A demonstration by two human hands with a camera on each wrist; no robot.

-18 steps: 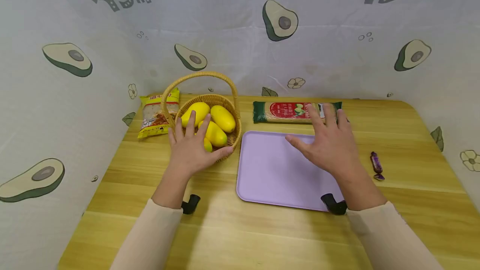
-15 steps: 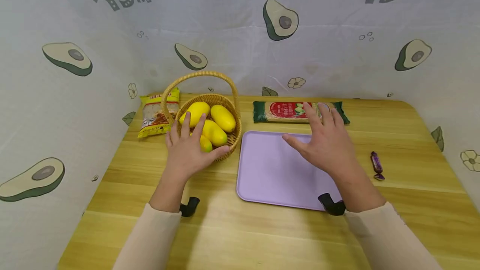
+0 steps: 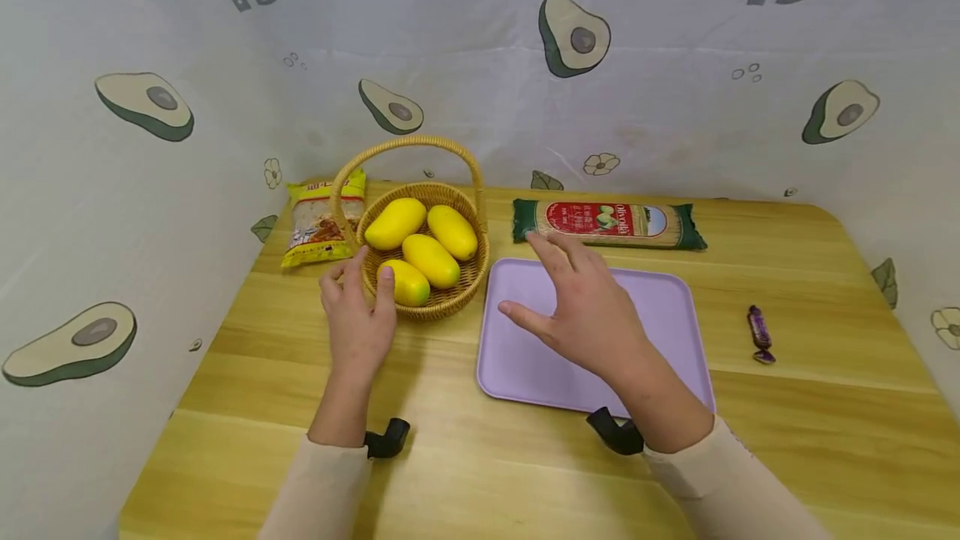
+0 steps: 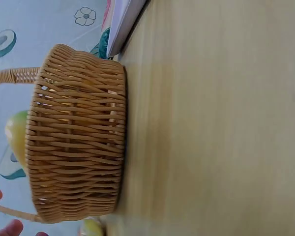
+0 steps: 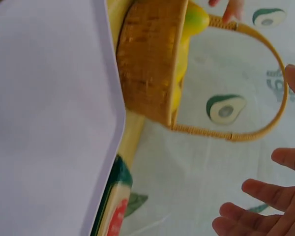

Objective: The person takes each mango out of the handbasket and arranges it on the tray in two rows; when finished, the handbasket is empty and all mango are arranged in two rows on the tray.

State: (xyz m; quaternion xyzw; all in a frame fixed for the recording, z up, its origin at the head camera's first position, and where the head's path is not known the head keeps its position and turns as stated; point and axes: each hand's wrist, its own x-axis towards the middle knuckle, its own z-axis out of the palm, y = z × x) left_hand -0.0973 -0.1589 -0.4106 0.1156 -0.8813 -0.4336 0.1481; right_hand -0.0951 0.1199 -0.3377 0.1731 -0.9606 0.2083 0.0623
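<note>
Basket [image 3: 435, 307] on table [image 3: 480, 482], just ahead and right of left hand [image 3: 358, 323], the nearer one; handle [image 3: 423, 141] arches left to right. Left hand relaxed, grasping nothing; basket contact unclear. Right hand [image 3: 588, 315] spread, empty, over tray [image 3: 663, 307]. Pasta pack [image 3: 585, 220] reads "Olivoilà"; yellow bag [image 3: 318, 223] illegible.
</note>
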